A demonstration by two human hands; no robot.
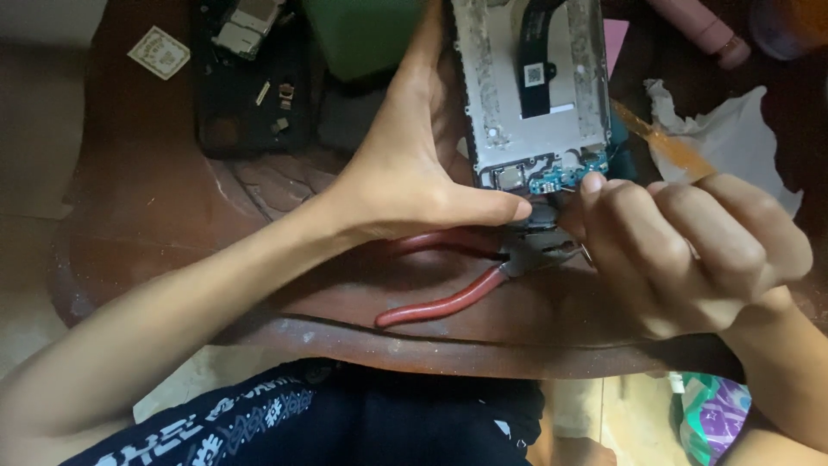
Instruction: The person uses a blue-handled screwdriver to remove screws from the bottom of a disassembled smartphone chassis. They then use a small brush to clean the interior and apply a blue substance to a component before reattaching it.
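At the frame's top centre the left hand [405,173] grips the opened phone frame [526,86] by its edge to steady it, while the right hand [690,250] pinches an orange tool [664,142] at its circuit board [565,177], above red-handled pliers [457,298] lying on the wooden table [155,233].

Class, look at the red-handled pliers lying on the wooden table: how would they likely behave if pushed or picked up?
The pliers look metal, so probably rigid and heavy for their size. Lying flat on the table, they should slide, not roll. The spread handles may swing at the pivot when lifted.
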